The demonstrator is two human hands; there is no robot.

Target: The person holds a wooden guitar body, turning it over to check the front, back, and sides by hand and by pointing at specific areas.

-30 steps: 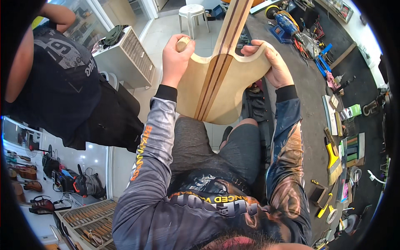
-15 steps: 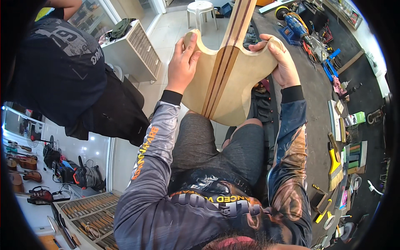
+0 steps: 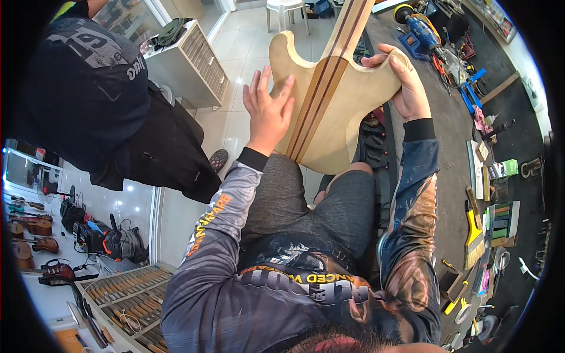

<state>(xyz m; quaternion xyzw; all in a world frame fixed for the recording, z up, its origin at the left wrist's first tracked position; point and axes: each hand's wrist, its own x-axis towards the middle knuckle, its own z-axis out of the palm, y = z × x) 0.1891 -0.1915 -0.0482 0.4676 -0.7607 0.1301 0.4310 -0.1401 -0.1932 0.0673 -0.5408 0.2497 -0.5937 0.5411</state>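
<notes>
An unfinished electric guitar body (image 3: pixel 347 126) of pale wood stands tilted over my thighs, its lower end near my lap. Down its middle runs a brown laminated strip with dark lines, which carries on into the neck (image 3: pixel 348 29) at the top edge. My right hand (image 3: pixel 406 85) grips the right horn, thumb on the facing side and fingers round the cutaway. With fingers spread, my left hand (image 3: pixel 268 112) lies at the left side of the body, below the left horn; whether the palm touches the wood is hard to see.
A dark workbench (image 3: pixel 438 194) along my right holds a blue polisher (image 3: pixel 425 29), a yellow-handled brush (image 3: pixel 474 238) and sanding blocks. Another person (image 3: pixel 100 100) stands close on my left, beside a cabinet (image 3: pixel 191 65). A tray of files (image 3: pixel 126 300) lies at lower left, and a white stool (image 3: pixel 286 12) stands ahead.
My left hand has let go of the left horn and moved down along the body's side, fingers spreading. The guitar body has shifted slightly right, still in my right hand.
</notes>
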